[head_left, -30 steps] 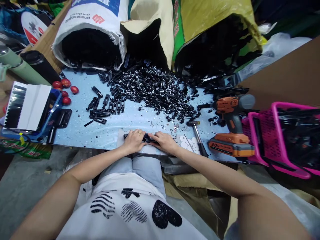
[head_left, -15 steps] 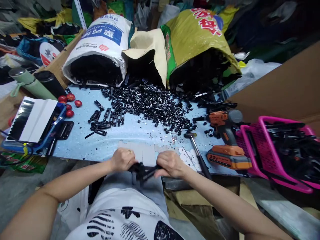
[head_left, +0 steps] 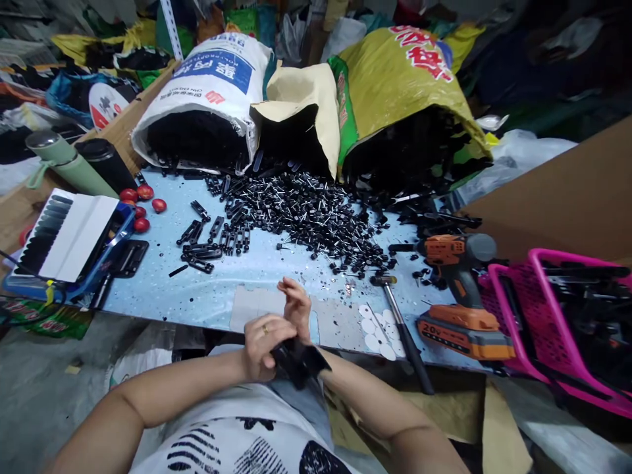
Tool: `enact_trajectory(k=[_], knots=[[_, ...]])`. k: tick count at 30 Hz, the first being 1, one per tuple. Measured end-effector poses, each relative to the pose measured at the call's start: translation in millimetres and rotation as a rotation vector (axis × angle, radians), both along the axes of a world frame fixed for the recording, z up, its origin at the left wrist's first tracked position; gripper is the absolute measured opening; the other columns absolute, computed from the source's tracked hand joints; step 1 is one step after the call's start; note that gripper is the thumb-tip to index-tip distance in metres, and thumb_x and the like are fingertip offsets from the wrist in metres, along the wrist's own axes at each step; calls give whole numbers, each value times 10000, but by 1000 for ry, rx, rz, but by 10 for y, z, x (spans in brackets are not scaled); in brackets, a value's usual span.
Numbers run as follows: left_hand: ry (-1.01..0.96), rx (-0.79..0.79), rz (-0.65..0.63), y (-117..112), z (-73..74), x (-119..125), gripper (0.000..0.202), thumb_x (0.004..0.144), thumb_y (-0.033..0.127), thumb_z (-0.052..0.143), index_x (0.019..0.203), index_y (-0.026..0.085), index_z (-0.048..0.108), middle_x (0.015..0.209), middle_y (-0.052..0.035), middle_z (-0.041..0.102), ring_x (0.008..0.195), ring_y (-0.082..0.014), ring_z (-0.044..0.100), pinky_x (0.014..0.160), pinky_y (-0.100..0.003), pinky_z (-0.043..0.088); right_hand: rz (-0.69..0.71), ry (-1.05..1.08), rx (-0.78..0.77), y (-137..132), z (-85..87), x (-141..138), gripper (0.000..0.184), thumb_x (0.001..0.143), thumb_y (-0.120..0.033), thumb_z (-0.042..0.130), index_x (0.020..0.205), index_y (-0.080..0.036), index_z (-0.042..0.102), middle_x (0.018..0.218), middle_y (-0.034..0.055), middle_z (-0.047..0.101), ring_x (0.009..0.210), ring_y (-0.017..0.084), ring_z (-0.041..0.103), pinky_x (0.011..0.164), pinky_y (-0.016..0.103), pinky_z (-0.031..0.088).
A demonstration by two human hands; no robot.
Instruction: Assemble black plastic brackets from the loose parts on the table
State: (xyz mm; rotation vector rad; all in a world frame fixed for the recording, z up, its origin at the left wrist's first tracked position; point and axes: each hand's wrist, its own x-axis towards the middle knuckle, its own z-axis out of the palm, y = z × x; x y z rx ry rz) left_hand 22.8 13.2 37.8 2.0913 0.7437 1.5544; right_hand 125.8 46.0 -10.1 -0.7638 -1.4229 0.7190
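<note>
My left hand (head_left: 265, 341), a ring on one finger, is closed around one end of a black plastic part (head_left: 300, 363) above my lap. The part is blurred, so its exact kind does not show; its other end overlaps my right wrist. Just beyond it, my right hand (head_left: 297, 308) is raised with fingers loosely bent and apart, and nothing shows between the fingertips. My left fingers cover part of the right palm. On the table ahead lie a heap of small black pieces with metal pins (head_left: 306, 210) and several black plastic links (head_left: 217, 230).
At the right are a hammer (head_left: 402, 329), an orange cordless drill (head_left: 457, 283) and a pink basket (head_left: 557, 316) of black parts. Open sacks (head_left: 207, 72) line the back. Red fruit (head_left: 158, 205), bottles (head_left: 69, 164) and a blue tray (head_left: 93, 283) stand left.
My right hand has let go of its end of the black part and turned upward, close against my left hand. The part has shifted right with my left hand.
</note>
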Motion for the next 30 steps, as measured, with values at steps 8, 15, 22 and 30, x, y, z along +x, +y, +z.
enact_trajectory(k=[8, 15, 22, 30], knots=[[838, -62, 340, 924, -487, -134, 752, 819, 726, 215, 943, 115, 636, 820, -144, 622, 764, -235, 588, 666, -327, 435, -261, -705, 26, 1982, 328, 880, 301, 872, -412, 447, 1051, -191, 546, 1107, 117, 579, 1070, 245, 510, 935, 444, 402], [1068, -187, 443, 1653, -431, -53, 606, 858, 591, 429, 1190, 96, 537, 1153, -196, 559, 1106, -308, 483, 931, -462, 359, -501, -874, -303, 3661, 326, 1110, 331, 830, -323, 498, 1089, -122, 546, 1041, 139, 626, 989, 253, 557, 902, 423, 421], [950, -310, 614, 2182, -115, -740, 473, 909, 451, 413, 1227, 111, 497, 1226, -174, 509, 1154, -302, 453, 948, -440, 383, -674, -790, -592, 4730, 179, 1131, 463, 820, -353, 530, 1148, -26, 547, 1106, 242, 573, 1095, 360, 530, 935, 532, 399], [776, -546, 896, 3305, -399, -1511, 361, 856, 296, 501, 1119, 51, 529, 1082, -204, 560, 1079, -312, 503, 938, -420, 383, -643, -566, -424, 4981, 69, 1186, 504, 805, -369, 562, 1209, -72, 513, 1148, 178, 565, 1081, 299, 542, 931, 494, 430]])
